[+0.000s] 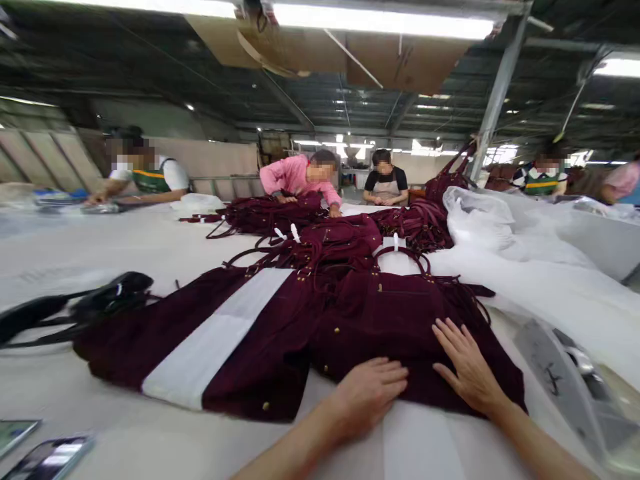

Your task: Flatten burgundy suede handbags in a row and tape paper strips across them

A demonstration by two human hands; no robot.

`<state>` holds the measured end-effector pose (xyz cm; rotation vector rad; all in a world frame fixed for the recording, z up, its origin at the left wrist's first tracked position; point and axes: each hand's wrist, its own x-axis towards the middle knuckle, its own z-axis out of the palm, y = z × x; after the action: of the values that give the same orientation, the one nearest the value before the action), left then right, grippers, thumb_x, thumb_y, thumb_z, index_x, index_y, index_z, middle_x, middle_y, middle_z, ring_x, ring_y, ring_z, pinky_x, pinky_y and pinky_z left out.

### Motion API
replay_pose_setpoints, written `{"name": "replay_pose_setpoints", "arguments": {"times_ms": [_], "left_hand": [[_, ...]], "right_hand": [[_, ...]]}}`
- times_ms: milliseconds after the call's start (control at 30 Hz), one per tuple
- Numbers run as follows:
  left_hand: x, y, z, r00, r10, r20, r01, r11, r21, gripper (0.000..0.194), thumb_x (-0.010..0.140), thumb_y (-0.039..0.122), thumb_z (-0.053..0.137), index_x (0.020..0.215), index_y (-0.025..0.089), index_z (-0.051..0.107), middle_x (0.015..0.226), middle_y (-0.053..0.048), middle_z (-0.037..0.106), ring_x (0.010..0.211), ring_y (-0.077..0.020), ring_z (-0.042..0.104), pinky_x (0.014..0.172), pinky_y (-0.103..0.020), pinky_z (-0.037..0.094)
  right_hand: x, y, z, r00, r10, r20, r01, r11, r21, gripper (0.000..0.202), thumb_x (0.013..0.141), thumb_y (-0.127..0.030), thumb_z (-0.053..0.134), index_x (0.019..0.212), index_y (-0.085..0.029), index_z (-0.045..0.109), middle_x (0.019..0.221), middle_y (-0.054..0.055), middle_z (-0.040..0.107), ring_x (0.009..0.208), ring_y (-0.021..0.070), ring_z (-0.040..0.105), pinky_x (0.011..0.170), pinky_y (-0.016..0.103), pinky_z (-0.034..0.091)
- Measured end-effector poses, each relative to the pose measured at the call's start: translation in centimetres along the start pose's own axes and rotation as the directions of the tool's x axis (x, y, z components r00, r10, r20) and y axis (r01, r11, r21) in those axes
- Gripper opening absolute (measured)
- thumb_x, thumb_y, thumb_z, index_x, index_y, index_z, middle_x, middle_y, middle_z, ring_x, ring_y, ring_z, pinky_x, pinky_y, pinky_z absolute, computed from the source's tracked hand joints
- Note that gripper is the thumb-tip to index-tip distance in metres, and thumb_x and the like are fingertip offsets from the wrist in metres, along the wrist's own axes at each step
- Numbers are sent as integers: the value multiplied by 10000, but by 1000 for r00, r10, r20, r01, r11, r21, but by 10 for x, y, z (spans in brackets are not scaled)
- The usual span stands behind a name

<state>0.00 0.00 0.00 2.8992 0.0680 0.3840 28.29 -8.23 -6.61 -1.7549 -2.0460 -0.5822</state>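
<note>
While hands [373, 393] [467, 370] touch a maroon bag [385, 320], scrawl [553, 381] marks plastic [533, 350].

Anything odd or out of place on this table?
Mildly: a black strapped item lies at the left beside the maroon bags, the wrong colour for that group. Phones lie loose at the near left. No spill or damage shows.

- Overhead: lit fluor. tube [385, 21], brown panels [400, 63] just below
- Dark roof [200, 60] w/ metal beams [289, 100]
- Grey post [503, 93] R of ctr., tilted in view
- Pale partition [215, 158] at back L
- Bright openings [501, 155] far end, can't tell if windows
- Wide white table [150, 247] in fg.
</note>
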Motion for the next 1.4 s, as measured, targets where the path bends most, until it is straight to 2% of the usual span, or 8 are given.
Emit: {"name": "replay_pose_setpoints", "arguments": {"times_ms": [167, 367, 500, 600, 800, 967, 1267, 1400], "left_hand": [[-56, -24, -11, 958, -264, -115, 265, 964, -9, 362, 882, 171, 494, 1231, 229, 567, 1314, -50, 582, 1224, -200, 526, 1078, -407, 368], [-53, -15, -6, 954, -285, -98, 285, 959, -12, 380, 868, 180, 533, 1244, 236, 546, 1332, -30, 566, 1239, -198, 505, 1084, -421, 349], [-52, -11, -9, 958, -268, -103, 272, 962, 24, 329, 901, 179, 476, 1216, 214, 562, 1283, -45, 596, 1220, -179, 514, 1082, -387, 359], [-59, -11, -7, 961, -249, -121, 264, 956, 128, 381, 893, 143, 459, 1260, 216, 534, 1320, -56, 564, 1261, -186, 475, 1100, -401, 346], [-78, -1, 14, 908, -321, -270, 408, 824, 392, 434, 877, 72, 420, 1291, 154, 516, 1334, -120, 531, 1301, -249, 425, 1104, -472, 342], [-69, 4, 16, 893, -417, -170, 450, 821, 351, 500, 907, 370, 512, 1369, 194, 431, 1412, -110, 457, 1307, -268, 406, 1103, -482, 325], [-34, 4, -1, 809, -584, -74, 577, 762, 295, 554, 827, 487, 615, 1293, 211, 500, 1140, -75, 555, 1067, -262, 475, 983, -450, 386], [-35, 6, -5, 818, -571, -77, 565, 770, 297, 562, 856, 472, 580, 1340, 214, 456, 1103, -71, 543, 1047, -252, 456, 943, -422, 387]], "right_hand": [[-2, 0, -11, 998, -59, -29, 61, 997, 50, 433, 906, -439, 506, 1253, -180, 524, 1328, 101, 553, 1312, 288, 410, 1128, 543, 184], [79, -55, -32, 982, 10, 188, -37, 990, 138, 485, 919, -568, 411, 1125, -171, 598, 1016, 118, 674, 917, 241, 638, 814, 366, 467], [131, -110, -13, 955, -111, 277, 46, 972, 231, 385, 949, -510, 395, 1026, -206, 619, 881, 56, 688, 783, 194, 650, 634, 269, 426], [140, -125, 8, 961, -91, 260, 30, 973, 230, 322, 975, -437, 387, 930, -206, 607, 849, 27, 675, 739, 165, 636, 588, 247, 377], [121, -117, 37, 998, -40, 41, 31, 979, 200, 314, 984, -406, 397, 865, -181, 580, 819, 32, 619, 736, 141, 586, 607, 239, 337], [118, -115, 39, 996, -80, -39, 86, 980, 180, 323, 984, -407, 399, 831, -182, 572, 777, 22, 596, 711, 140, 556, 618, 251, 322], [128, -118, -18, 947, -169, 272, 131, 980, 150, 157, 900, -357, 575, 966, -215, 577, 940, 22, 630, 820, 177, 593, 601, 265, 346], [107, -84, -49, 877, -77, 475, 26, 993, 113, 444, 732, -356, 752, 1124, -262, 566, 996, 18, 651, 871, 215, 623, 628, 268, 394]]}}
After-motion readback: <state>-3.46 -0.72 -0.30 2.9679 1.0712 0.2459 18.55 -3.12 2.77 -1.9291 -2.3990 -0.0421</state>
